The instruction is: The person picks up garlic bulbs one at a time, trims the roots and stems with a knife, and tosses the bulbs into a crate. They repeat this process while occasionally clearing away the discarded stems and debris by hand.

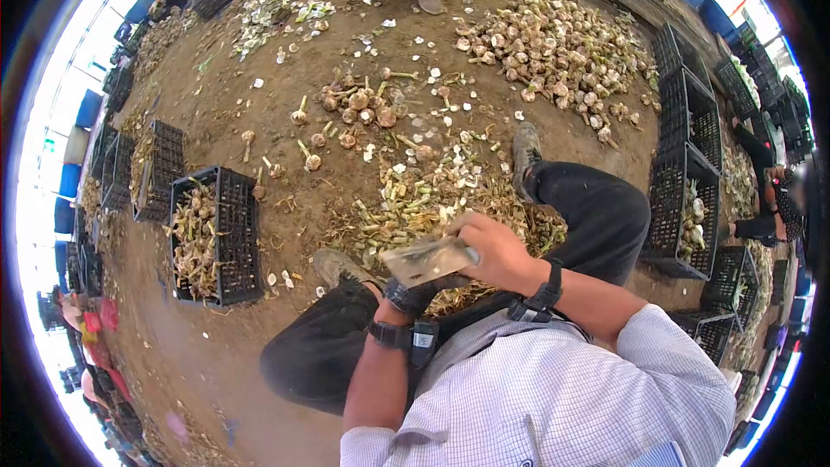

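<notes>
Broad blade point(425, 261) clasped in right hand point(493, 246), overlapping gloved left hand point(417, 296). Left's grip hidden, can't tell. Best practice: left clear of edge, short controlled strokes, over trimmings point(415, 201) between 2 shoes point(341, 266).

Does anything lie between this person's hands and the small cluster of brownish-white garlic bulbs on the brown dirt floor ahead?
Yes: a low litter of pale green stem pieces lies between the bare right hand, the dark-gloved left hand and the garlic cluster. Nothing visible seems to block reaching over it.
</notes>
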Available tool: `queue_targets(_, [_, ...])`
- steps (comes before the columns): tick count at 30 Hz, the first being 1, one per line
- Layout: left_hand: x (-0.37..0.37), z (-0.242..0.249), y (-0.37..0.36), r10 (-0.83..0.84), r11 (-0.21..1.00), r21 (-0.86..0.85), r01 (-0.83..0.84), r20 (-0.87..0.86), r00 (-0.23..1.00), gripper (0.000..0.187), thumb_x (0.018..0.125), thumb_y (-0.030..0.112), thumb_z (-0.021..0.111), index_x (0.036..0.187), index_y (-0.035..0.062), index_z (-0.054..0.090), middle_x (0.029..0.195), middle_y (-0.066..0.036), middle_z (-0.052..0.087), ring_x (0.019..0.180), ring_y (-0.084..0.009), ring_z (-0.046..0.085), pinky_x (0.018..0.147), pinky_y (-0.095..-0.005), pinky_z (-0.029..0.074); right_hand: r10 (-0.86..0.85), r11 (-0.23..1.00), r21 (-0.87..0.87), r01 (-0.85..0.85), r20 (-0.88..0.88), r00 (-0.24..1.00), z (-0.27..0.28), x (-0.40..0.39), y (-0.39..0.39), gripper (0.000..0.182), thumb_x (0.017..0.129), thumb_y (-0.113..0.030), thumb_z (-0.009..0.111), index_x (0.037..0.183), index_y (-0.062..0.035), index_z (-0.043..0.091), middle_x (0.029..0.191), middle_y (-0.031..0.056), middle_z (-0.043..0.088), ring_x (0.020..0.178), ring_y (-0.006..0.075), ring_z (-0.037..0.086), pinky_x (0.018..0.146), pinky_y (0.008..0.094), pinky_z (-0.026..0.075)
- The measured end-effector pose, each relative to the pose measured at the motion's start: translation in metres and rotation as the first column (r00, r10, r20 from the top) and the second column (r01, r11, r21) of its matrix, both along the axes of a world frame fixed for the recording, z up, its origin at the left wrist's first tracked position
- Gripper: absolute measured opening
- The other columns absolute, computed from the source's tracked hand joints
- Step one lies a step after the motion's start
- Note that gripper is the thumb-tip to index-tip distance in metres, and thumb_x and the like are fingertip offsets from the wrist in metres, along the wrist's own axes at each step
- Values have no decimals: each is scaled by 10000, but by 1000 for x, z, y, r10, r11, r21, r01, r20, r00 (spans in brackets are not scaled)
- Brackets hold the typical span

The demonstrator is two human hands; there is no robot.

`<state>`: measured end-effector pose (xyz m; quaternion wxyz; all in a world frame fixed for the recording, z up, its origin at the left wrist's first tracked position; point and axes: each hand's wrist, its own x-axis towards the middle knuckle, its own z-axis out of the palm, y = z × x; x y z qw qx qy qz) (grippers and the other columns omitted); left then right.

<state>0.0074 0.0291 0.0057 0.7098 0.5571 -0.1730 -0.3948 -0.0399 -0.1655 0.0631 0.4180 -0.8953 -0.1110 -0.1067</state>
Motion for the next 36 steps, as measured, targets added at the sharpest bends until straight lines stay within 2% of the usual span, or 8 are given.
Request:
queue_targets(8, [8, 0, 2, 81, 997, 33, -76, -188, 979, 249, 904, 49, 618, 1151, 36, 644, 1074, -84, 689, 933, -180, 662, 787, -341, 568, -60, 987, 130, 93, -242, 968, -6, -9, -18, 153, 782, -84, 652, 844, 6, 545, 817, 167, 545, 723, 361, 549, 640, 428, 432])
queue_targets(16, [13, 8, 13, -157, 978, -209, 14, -690, 707, 455, 921, 346, 617, 1190, -20, 593, 1019, -127, 686, 883, -223, 679, 734, -348, 574, -7, 994, -103, -33, -363, 932, -19, -6, -31, 250, 808, -231, 671, 848, 14, 653, 767, 203, 617, 729, 403, 600, 676, 448, 489])
queue_targets(18, [3, 32, 15, -30, 989, -133, -71, -636, 771, 460, 925, 359, 607, 1186, -20, 598, 1016, -125, 687, 876, -213, 679, 725, -349, 572, -69, 920, -370, -129, -477, 876, -77, -1, -46, 300, 817, -276, 661, 823, 24, 672, 727, 212, 618, 710, 405, 602, 666, 439, 500])
queue_targets(22, [17, 25, 22, -127, 969, 204, 141, -81, 989, 382, 932, 307, 608, 1148, -8, 631, 1024, -138, 690, 892, -212, 678, 736, -367, 558, -205, 974, -94, 204, -741, 640, -77, 1, -64, 430, 860, -388, 653, 836, 41, 678, 698, 171, 638, 657, 271, 626, 641, 403, 505])
queue_targets(24, [11, 12, 16, -288, 934, 357, 26, 705, 648, 297, 950, 245, 575, 1107, 4, 647, 1002, -165, 695, 888, -258, 678, 769, -369, 540, -93, 950, 141, 280, -725, 682, -48, 1, -50, 448, 863, -422, 661, 881, 25, 684, 710, 124, 646, 642, 211, 608, 623, 387, 497])
queue_targets(26, [6, -36, 14, -513, 822, 565, 68, 685, 517, 317, 930, 264, 594, 1099, 1, 647, 1004, -185, 694, 910, -291, 671, 792, -381, 530, 27, 904, 325, 278, -693, 721, -47, 8, -38, 467, 845, -435, 704, 1021, -2, 679, 724, 58, 635, 618, 143, 562, 579, 339, 472])
queue_targets(31, [-2, -18, -17, -202, 733, 677, 60, 133, 970, 540, 823, 342, 712, 1202, -17, 575, 1075, -222, 681, 1015, -351, 640, 855, -424, 500, 62, 882, 371, 291, -703, 708, -67, 17, -20, 462, 812, -307, 763, 1115, 17, 635, 765, 58, 646, 658, 133, 575, 604, 309, 476])
queue_targets(36, [-2, -41, -10, -44, 748, 624, -228, 389, 920, 549, 869, 127, 700, 1333, -47, 465, 1213, -156, 628, 1042, -234, 605, 873, -356, 501, -99, 864, 277, 422, -726, 680, -73, 58, -85, 194, 861, -142, 698, 961, 22, 668, 814, 63, 645, 705, 140, 599, 631, 320, 499])
